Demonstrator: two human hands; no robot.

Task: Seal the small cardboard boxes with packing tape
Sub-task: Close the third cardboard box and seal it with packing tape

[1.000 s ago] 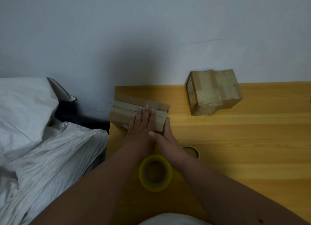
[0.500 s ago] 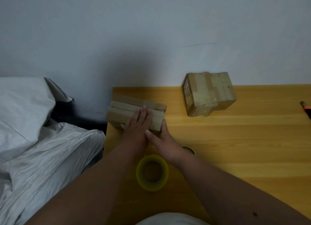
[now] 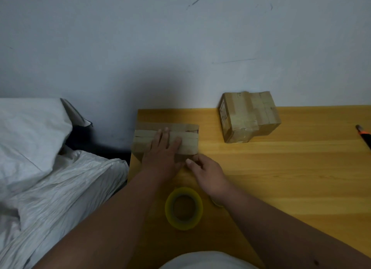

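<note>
the left hand (image 3: 163,152) lies flat, fingers straight, pressing the taped top of the flat cardboard box (image 3: 166,140) directly beneath it. just right of it, the right hand (image 3: 206,172) touches the box's near lower edge, fingers bent; whether it pinches tape cannot be told. the box's long axis runs across both hands. the tape roll (image 3: 183,208) stands nearer the person, between the forearms. a second box (image 3: 249,116) sits well beyond the right hand.
</note>
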